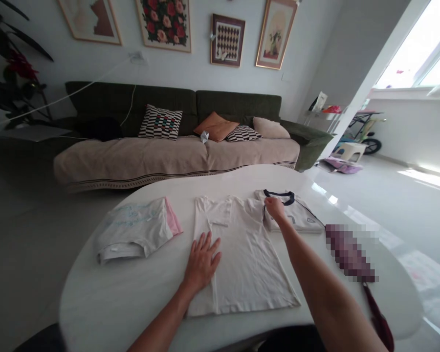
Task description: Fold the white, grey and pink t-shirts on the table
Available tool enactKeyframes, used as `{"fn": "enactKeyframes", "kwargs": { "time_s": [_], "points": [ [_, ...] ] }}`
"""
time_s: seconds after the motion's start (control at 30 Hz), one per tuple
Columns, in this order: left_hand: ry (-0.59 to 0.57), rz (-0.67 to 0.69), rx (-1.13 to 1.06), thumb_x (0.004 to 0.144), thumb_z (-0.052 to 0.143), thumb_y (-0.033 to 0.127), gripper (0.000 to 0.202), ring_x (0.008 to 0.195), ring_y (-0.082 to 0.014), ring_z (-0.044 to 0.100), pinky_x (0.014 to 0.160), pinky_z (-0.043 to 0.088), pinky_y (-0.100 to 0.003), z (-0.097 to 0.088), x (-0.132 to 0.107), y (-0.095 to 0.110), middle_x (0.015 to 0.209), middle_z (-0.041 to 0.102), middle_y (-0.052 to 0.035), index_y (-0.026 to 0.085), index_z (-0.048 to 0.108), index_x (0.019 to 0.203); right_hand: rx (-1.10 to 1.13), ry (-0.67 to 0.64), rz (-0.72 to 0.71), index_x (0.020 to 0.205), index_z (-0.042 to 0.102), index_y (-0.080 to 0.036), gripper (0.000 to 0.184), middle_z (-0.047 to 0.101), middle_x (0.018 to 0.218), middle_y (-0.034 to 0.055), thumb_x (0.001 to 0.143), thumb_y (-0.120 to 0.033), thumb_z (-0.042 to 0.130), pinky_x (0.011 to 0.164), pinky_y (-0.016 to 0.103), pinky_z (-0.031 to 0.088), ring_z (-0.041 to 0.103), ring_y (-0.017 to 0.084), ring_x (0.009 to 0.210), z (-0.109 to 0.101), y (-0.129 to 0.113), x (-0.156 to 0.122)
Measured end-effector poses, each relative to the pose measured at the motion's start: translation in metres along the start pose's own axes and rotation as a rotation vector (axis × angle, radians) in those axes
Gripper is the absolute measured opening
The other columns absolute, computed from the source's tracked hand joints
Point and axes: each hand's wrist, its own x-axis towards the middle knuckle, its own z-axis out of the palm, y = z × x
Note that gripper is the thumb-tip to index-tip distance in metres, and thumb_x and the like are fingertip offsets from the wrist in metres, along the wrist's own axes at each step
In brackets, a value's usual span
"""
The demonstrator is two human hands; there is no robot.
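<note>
A white short-sleeved shirt lies spread on the white table, its left side folded inward with that sleeve turned over the top. My left hand rests flat on this folded side, fingers spread. At the right sleeve, my right hand is closed, pinching the sleeve's edge; the fingertips are partly hidden. Just beyond and right of it sits a folded white shirt with a dark collar. To the left is a folded white garment with pale blue lettering, and pink cloth shows at its right edge.
On the right of the rounded table lies a dark red item, pixelated, with a cord and strap. Behind the table stands a green sofa with a beige cover and several cushions. A white stool stands at far right.
</note>
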Motion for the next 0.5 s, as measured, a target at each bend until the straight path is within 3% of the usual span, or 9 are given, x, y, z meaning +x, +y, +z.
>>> {"fn": "enactKeyframes", "kwargs": {
  "time_s": [0.23,0.33,0.5],
  "points": [
    [-0.010,-0.008,-0.025,0.089,0.026,0.045,0.047,0.132,-0.0231,0.017,0.104,0.019,-0.046,-0.002,0.001,0.000,0.144,0.022,-0.0011,0.032,0.030,0.133,-0.081,-0.093,-0.068,0.067,0.063,-0.014,0.014,0.061,0.064,0.0049,0.061,-0.025,0.059,0.057,0.022,0.035,0.056,0.018,0.067,0.024,-0.004,0.024],
    [-0.003,-0.006,-0.020,0.089,0.027,0.045,0.046,0.132,-0.0232,0.017,0.104,0.019,-0.047,0.000,0.002,-0.001,0.144,0.022,-0.0012,0.032,0.029,0.133,-0.067,-0.114,-0.129,0.067,0.063,-0.015,0.016,0.058,0.061,0.0015,0.062,-0.029,0.059,0.055,0.022,0.034,0.054,0.016,0.063,0.016,-0.009,0.025],
    [0.016,-0.003,-0.019,0.089,0.028,0.044,0.046,0.132,-0.0227,0.017,0.104,0.020,-0.046,0.004,0.002,-0.002,0.144,0.023,-0.0006,0.033,0.030,0.133,-0.036,0.001,-0.155,0.089,0.061,-0.015,0.032,0.062,0.080,0.0045,0.074,-0.039,0.046,0.062,0.023,0.036,0.055,0.016,0.072,-0.011,-0.006,0.025]
  ]
}}
